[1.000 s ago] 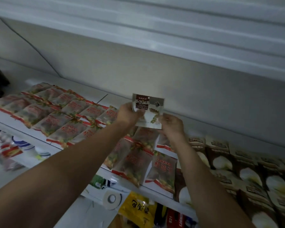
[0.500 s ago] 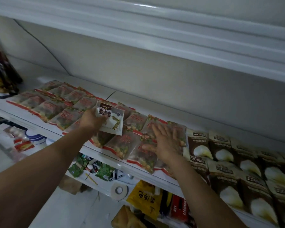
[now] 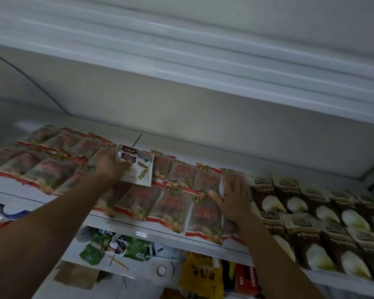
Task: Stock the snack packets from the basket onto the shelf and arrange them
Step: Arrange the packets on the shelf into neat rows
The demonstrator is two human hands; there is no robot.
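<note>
My left hand [image 3: 112,167] grips a white snack packet [image 3: 138,169] with a dark brown label, holding it just above the rows of red-edged clear snack packets [image 3: 173,203] that lie flat on the white shelf [image 3: 164,233]. My right hand [image 3: 233,199] lies flat with straight fingers on the rightmost red-edged packets, beside the brown packets. The basket is not in view.
Brown and white packets [image 3: 311,221] fill the shelf's right part. A white upper shelf [image 3: 203,67] hangs overhead. On the lower shelf lie green packets [image 3: 95,247], a tape roll [image 3: 161,270], a yellow bag [image 3: 200,275] and a red box [image 3: 245,279].
My left hand carried the white packet down and left, away from my right hand. My right hand let go of it and came down flat onto the red-edged packets, sliding right.
</note>
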